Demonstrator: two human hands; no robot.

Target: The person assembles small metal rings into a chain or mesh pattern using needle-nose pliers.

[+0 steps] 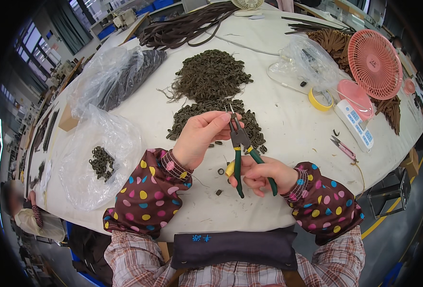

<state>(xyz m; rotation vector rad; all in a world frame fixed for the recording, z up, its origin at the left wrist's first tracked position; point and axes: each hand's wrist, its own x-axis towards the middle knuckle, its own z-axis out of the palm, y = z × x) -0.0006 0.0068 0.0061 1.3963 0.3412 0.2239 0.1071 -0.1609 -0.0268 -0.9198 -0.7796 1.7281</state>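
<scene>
My right hand [277,173] grips a pair of pliers [240,139] by its dark green handles, which stand apart. A yellow wrap [230,168] covers one of that hand's fingertips. The slim jaws point away from me. At their tips, my left hand [197,136] is closed in a pinch, and whatever sits between thumb and finger is too small to make out. Just beyond lies a near heap of small dark olive loops [185,119], with a larger heap [211,71] behind it. A few loose loops [218,193] lie below the pliers.
A clear plastic bag [75,167] with several loops lies left. Behind it is a bag of dark material [130,79]. On the right are yellow tape [320,99], a white power strip [354,125], pink-handled snips [345,149] and a pink fan [375,64]. Dark straps [183,26] lie at the back.
</scene>
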